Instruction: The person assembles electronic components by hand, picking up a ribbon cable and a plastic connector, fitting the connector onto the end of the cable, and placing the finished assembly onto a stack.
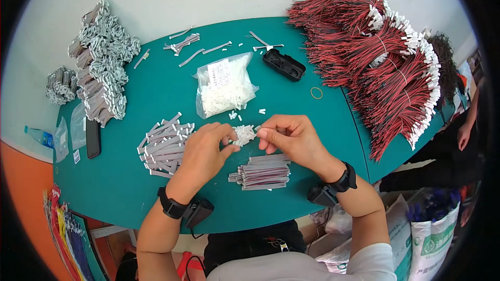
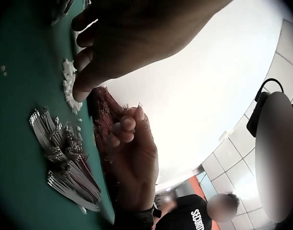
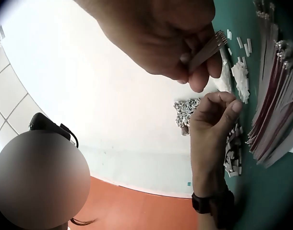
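My left hand (image 1: pixel 205 148) hovers at the left edge of a pile of white connectors (image 1: pixel 244 135), fingers bent loosely; in the left wrist view the fingers of the left hand (image 2: pixel 122 43) hang over the white pile (image 2: pixel 69 88), apart from each other, with nothing visibly held. My right hand (image 1: pixel 291 138) is just right of that pile. Seen from the right wrist, the right hand (image 3: pixel 170 43) pinches a short grey ribbon cable (image 3: pixel 206 53) with bare metal ends fanned out. Below both hands lies a stack of grey ribbon cables (image 1: pixel 263 171).
Ribbon cables with white ends (image 1: pixel 164 145) lie left of the left hand. A bag of white connectors (image 1: pixel 225 86) and a black case (image 1: pixel 284 65) stand farther back. Red-black wire bundles (image 1: pixel 385 62) cover the right side; grey bundles (image 1: pixel 101 62) and a phone (image 1: pixel 93 138) are left.
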Demonstrator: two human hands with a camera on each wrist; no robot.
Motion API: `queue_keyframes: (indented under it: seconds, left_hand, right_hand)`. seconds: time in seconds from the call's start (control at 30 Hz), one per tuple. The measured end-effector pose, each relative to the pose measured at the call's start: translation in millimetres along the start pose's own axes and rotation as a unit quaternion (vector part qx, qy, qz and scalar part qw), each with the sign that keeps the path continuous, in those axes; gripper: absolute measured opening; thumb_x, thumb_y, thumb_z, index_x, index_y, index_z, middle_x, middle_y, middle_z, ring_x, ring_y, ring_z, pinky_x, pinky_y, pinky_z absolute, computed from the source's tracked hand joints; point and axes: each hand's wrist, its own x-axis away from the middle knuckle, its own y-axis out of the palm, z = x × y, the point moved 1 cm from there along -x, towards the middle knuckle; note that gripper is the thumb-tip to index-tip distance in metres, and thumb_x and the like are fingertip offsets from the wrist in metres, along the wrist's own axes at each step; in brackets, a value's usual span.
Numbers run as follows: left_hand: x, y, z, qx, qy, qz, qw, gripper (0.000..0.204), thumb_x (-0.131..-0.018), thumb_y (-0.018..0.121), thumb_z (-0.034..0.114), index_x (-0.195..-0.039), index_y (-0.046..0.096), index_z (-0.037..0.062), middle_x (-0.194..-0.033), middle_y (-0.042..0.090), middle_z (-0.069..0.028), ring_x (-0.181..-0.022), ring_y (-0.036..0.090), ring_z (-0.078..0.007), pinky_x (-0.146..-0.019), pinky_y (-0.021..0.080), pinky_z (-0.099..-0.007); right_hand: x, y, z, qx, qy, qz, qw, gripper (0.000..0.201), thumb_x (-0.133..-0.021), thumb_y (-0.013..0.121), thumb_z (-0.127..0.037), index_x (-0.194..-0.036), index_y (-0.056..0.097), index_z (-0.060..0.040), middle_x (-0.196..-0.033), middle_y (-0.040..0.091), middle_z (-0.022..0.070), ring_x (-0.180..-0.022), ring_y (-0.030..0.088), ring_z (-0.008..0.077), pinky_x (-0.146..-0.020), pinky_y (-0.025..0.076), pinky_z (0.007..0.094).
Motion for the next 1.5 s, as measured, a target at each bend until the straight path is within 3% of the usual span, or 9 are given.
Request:
queue_keyframes:
  seconds: [0.1, 0.3, 0.4, 0.5, 0.6, 0.8, 1.1, 1.2, 1.5]
  left_hand:
    - [1, 2, -2, -0.034, -0.020, -0.029, 0.999, 0.019, -0.068, 0.074, 0.012, -0.075, 0.058, 0.0052, -0.069, 0.056, -0.0063, -0.069, 0.057, -0.0262, -0.059, 0.043, -0.0389]
    - [2, 9, -6, -0.011, -0.009, -0.005, 1.000, 0.014, -0.069, 0.073, 0.007, -0.077, 0.062, 0.0030, -0.067, 0.058, -0.0095, -0.066, 0.057, -0.0254, -0.059, 0.044, -0.0352]
    - [2, 9, -8, -0.010, 0.008, 0.005, 1.000, 0.012, -0.069, 0.071, 0.004, -0.076, 0.062, 0.0026, -0.066, 0.057, -0.0094, -0.062, 0.057, -0.0229, -0.056, 0.043, -0.0350]
    - [0, -2, 8, 0.032, -0.036, -0.026, 0.998, 0.009, -0.074, 0.068, 0.000, -0.078, 0.060, 0.0008, -0.069, 0.060, -0.0061, -0.064, 0.060, -0.0152, -0.057, 0.047, -0.0295]
    - [2, 11, 0, 0.359, -0.107, -0.082, 0.924, 0.006, -0.080, 0.064, -0.002, -0.083, 0.059, -0.0007, -0.075, 0.063, -0.0042, -0.071, 0.062, -0.0103, -0.062, 0.051, -0.0242]
    - [3, 15, 4, 0.516, -0.087, -0.086, 0.848, 0.009, -0.084, 0.064, 0.001, -0.089, 0.057, -0.0015, -0.086, 0.064, -0.0061, -0.080, 0.062, -0.0101, -0.072, 0.051, -0.0229]
    - [1, 13, 1, 0.586, -0.088, -0.093, 0.800, 0.012, -0.083, 0.064, 0.001, -0.093, 0.058, -0.0009, -0.092, 0.064, -0.0073, -0.085, 0.062, -0.0127, -0.076, 0.052, -0.0258]
    - [1, 17, -4, 0.579, -0.059, -0.088, 0.808, 0.011, -0.084, 0.064, 0.003, -0.093, 0.058, -0.0010, -0.093, 0.064, -0.0078, -0.084, 0.062, -0.0132, -0.074, 0.052, -0.0263]
    - [-2, 6, -3, 0.571, -0.081, -0.084, 0.813, 0.013, -0.087, 0.060, 0.006, -0.098, 0.060, -0.0014, -0.085, 0.064, -0.0073, -0.076, 0.062, -0.0132, -0.070, 0.051, -0.0250]
  right_hand:
    - [1, 1, -2, -0.008, 0.008, -0.003, 1.000, 0.015, -0.091, 0.058, -0.013, -0.088, 0.064, 0.0002, -0.072, 0.063, 0.0014, -0.061, 0.056, 0.0042, -0.057, 0.047, 0.0190]
    - [1, 1, -1, 0.004, 0.013, -0.012, 1.000, 0.015, -0.091, 0.058, -0.012, -0.087, 0.063, 0.0003, -0.072, 0.063, 0.0014, -0.062, 0.055, 0.0045, -0.057, 0.047, 0.0191]
    - [1, 1, -1, 0.006, 0.013, -0.017, 1.000, 0.014, -0.091, 0.058, -0.012, -0.086, 0.063, 0.0002, -0.072, 0.063, 0.0014, -0.061, 0.055, 0.0044, -0.058, 0.047, 0.0190]
    - [1, 1, -1, 0.000, 0.005, -0.022, 1.000, 0.014, -0.091, 0.058, -0.012, -0.087, 0.063, -0.0002, -0.073, 0.063, 0.0012, -0.062, 0.055, 0.0040, -0.058, 0.047, 0.0187]
    - [3, 3, -5, -0.010, 0.005, -0.038, 0.999, 0.013, -0.091, 0.057, -0.011, -0.089, 0.064, -0.0005, -0.074, 0.063, 0.0011, -0.064, 0.055, 0.0037, -0.059, 0.047, 0.0185]
    - [4, 4, -6, -0.027, -0.009, -0.062, 0.998, 0.013, -0.092, 0.055, -0.010, -0.091, 0.065, -0.0006, -0.077, 0.064, 0.0019, -0.066, 0.055, 0.0037, -0.061, 0.048, 0.0186]
    - [3, 2, -3, -0.048, -0.019, -0.050, 0.997, 0.013, -0.091, 0.057, -0.011, -0.092, 0.066, -0.0014, -0.076, 0.065, 0.0023, -0.065, 0.057, 0.0047, -0.060, 0.049, 0.0188]
    - [3, 3, -4, -0.063, -0.006, -0.063, 0.996, 0.013, -0.091, 0.058, -0.011, -0.092, 0.066, -0.0013, -0.075, 0.065, 0.0023, -0.065, 0.057, 0.0049, -0.060, 0.049, 0.0189]
    - [3, 1, -4, -0.036, 0.020, -0.086, 0.995, 0.011, -0.090, 0.059, -0.012, -0.088, 0.065, -0.0023, -0.072, 0.062, 0.0016, -0.061, 0.055, 0.0058, -0.055, 0.045, 0.0196]
